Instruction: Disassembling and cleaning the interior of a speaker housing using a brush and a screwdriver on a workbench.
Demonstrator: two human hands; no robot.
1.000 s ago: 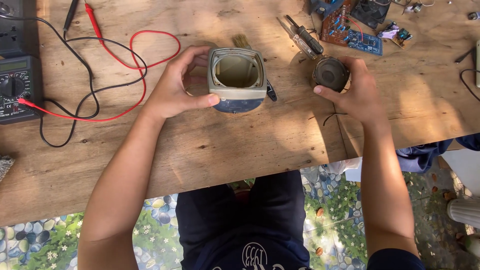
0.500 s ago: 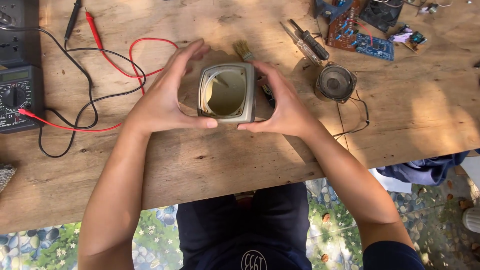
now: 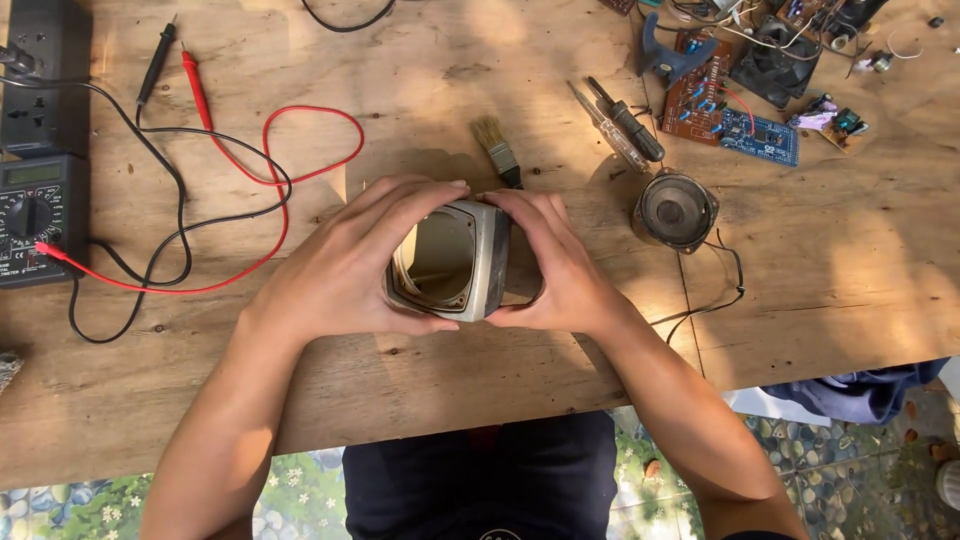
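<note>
Matt grey plastic housing — rough, grainy bare wood table.

The far side and most of the bottom of the grey speaker housing are covered by the left hand and the right hand, and the table beneath cannot be seen. The handle of the paintbrush is hidden behind the right fingertips. At the table's left edge, the multimeter and the black power strip are cut off by the frame. At the far right corner, the small fan and tangled parts are cropped and too small to be told apart. A black cable is cut off at the far edge.
</note>
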